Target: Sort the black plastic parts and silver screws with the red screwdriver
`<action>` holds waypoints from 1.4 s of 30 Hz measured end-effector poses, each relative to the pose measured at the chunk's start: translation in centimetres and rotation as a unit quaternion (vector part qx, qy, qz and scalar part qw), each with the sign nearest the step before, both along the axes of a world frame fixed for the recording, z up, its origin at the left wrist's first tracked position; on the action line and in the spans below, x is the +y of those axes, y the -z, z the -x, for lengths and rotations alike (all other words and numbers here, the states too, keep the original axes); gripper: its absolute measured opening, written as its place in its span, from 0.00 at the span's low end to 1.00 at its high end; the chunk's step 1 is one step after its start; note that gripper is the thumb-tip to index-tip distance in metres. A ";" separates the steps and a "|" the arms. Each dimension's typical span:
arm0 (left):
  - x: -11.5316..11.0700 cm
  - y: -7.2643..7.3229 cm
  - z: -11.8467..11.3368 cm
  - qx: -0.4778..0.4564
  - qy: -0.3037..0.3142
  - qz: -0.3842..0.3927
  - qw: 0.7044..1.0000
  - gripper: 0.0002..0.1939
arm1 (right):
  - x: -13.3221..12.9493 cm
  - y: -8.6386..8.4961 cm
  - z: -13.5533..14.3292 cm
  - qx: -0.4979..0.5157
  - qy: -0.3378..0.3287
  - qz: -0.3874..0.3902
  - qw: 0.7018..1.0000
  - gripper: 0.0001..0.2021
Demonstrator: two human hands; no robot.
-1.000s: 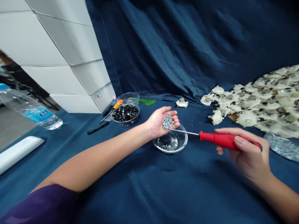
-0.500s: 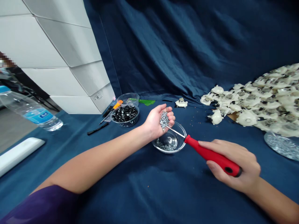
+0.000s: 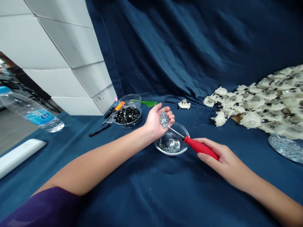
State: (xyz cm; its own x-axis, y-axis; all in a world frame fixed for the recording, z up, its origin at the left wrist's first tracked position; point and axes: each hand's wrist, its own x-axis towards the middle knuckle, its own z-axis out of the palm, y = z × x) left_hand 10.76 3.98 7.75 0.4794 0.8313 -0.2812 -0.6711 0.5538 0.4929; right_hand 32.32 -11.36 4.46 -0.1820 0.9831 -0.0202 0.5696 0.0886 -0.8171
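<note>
A heap of small silver screws [image 3: 164,119] rests in the cupped palm of my left hand [image 3: 155,123], whose fingers curl up around it. My right hand [image 3: 220,159] grips the red handle of a screwdriver [image 3: 201,148]. The metal shaft points up and left, its tip at the lower edge of the screws in the palm. Below the palm and shaft stands a clear round bowl [image 3: 182,145] with more silver screws [image 3: 168,147] in its bottom.
Left of my hand are a tub of black parts [image 3: 127,115], a black brush [image 3: 99,130], a water bottle [image 3: 39,116] and white boxes [image 3: 78,78]. On the right lie many cream plastic parts [image 3: 251,119] and a clear container of silver pieces [image 3: 286,148].
My right hand has moved left and slightly up, with the screwdriver shifting the same way. My left hand has moved slightly left with the screws.
</note>
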 end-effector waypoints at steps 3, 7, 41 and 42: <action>-0.1 0.2 0.0 0.020 -0.027 0.006 0.999 0.25 | -0.4 -0.4 0.6 0.037 -0.003 0.032 0.999 0.21; -0.1 0.1 -0.1 0.029 -0.044 0.014 0.999 0.25 | -1.0 -0.5 1.3 0.064 -0.023 0.054 0.996 0.20; 0.0 0.1 -0.7 0.020 -0.054 0.007 0.998 0.19 | -1.5 0.6 1.7 0.126 -0.008 0.065 0.990 0.18; -0.1 0.1 -0.7 0.017 -0.049 0.008 0.999 0.19 | -1.5 0.6 1.7 0.124 -0.009 0.062 0.990 0.18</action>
